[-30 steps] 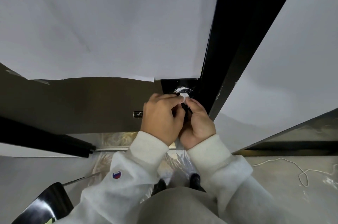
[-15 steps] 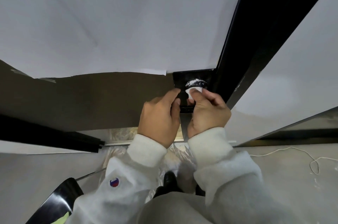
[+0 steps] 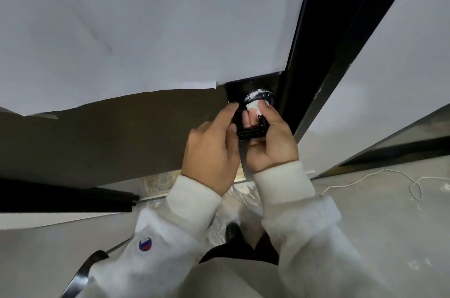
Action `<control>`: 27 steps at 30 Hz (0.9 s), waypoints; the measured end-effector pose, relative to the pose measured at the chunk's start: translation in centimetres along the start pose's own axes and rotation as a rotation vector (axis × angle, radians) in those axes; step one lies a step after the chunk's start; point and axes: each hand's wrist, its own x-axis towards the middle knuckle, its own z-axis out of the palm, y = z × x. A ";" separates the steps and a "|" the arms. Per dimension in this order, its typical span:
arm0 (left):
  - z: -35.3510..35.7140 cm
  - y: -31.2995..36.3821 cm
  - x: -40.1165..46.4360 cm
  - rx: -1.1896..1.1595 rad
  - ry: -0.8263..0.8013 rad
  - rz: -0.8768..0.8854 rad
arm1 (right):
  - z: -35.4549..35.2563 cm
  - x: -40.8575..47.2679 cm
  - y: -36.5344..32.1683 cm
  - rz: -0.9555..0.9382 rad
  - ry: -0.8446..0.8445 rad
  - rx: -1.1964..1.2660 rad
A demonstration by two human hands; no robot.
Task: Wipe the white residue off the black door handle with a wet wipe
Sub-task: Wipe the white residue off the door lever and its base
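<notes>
The black door handle (image 3: 259,97) sticks out of a black plate on the door, its round top smeared with white residue. My right hand (image 3: 270,142) pinches a small white wet wipe (image 3: 254,105) against the handle just below the residue. My left hand (image 3: 211,149) is beside it on the left, fingers curled around the lower black part of the handle (image 3: 250,132). Both hands touch the handle from below.
White paper (image 3: 146,30) covers the upper door above a brown panel (image 3: 109,134). A black door frame (image 3: 323,54) runs up on the right. A white cord (image 3: 389,176) lies on the floor at right. A black chair edge (image 3: 82,273) shows at bottom left.
The view shifted, so the handle sits further right and higher. My hands have spread a little apart. My right hand has pushed the wipe up closer to the residue.
</notes>
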 end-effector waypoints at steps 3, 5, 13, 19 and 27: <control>-0.1 -0.3 0.1 -0.013 -0.022 0.004 | 0.2 0.0 -0.8 0.084 -0.013 0.055; 0.0 -0.3 0.1 -0.012 -0.014 -0.006 | 0.5 -0.1 -1.0 0.029 0.021 0.002; 0.2 0.1 -0.1 -0.023 -0.021 -0.046 | -1.2 0.9 1.4 -0.944 0.152 -0.795; 0.2 0.4 -0.2 -0.027 -0.003 -0.052 | -1.0 0.8 1.5 -0.521 0.112 -0.346; -0.5 1.4 0.1 -0.083 -0.027 -0.090 | 0.3 0.7 -1.4 0.013 0.001 -0.058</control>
